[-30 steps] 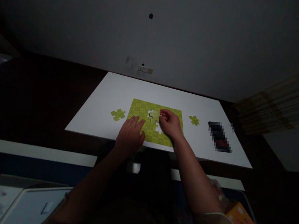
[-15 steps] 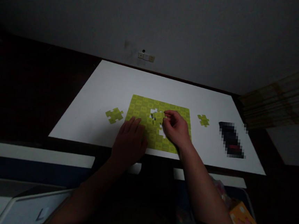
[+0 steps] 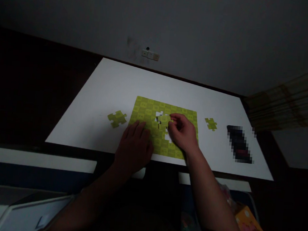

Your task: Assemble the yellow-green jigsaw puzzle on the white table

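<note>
– While pinching the puzzle piece between thumb and fingertips of the right hand, holding it over the central gap in the green board. Best handling?
– Probably holding it level, squaring tabs to gap edges, not forcing.
– And with the left hand?
– Resting on the near left edge, fingers slightly apart. Bracing lightly, ideally.

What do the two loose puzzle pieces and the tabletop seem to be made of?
Left loose piece, right loose piece: probably matt cardboard, judging by flat, dull green faces and cut tabs. Tabletop: perhaps smooth laminated board, from its even white surface.
</note>
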A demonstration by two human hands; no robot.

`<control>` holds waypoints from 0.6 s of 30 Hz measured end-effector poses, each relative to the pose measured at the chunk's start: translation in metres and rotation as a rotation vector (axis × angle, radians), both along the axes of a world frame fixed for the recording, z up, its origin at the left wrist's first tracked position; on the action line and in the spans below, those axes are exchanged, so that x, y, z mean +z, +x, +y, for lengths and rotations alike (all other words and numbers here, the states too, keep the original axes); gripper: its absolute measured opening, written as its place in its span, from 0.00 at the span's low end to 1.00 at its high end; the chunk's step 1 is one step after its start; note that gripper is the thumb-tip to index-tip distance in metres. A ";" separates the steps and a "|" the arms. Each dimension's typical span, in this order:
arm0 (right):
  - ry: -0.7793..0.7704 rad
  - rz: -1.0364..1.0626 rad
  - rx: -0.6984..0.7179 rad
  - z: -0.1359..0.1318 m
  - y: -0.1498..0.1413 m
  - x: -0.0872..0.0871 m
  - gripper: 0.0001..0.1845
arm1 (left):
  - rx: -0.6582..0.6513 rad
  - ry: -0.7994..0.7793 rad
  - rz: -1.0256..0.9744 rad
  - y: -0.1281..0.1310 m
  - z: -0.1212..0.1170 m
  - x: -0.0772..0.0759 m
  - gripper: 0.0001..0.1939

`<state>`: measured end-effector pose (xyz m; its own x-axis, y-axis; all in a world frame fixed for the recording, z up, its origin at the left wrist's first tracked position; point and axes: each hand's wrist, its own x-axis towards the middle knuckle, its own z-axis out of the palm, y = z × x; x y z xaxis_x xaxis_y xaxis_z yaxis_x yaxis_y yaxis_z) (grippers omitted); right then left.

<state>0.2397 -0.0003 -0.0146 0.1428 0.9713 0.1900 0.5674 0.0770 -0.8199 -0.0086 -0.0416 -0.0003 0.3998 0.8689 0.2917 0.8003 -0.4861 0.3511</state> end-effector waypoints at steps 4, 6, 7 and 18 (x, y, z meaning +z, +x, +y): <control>-0.010 0.040 -0.007 0.001 -0.001 0.000 0.18 | 0.001 -0.010 -0.003 0.000 0.000 -0.002 0.13; -0.002 0.076 -0.012 0.002 -0.001 -0.001 0.18 | 0.002 -0.014 -0.011 0.000 0.000 -0.003 0.13; 0.003 0.090 -0.014 0.002 -0.001 -0.002 0.18 | 0.004 -0.015 -0.015 0.000 0.000 -0.003 0.13; 0.077 0.158 -0.002 0.011 0.000 -0.006 0.26 | -0.006 0.033 0.017 -0.001 0.001 -0.006 0.24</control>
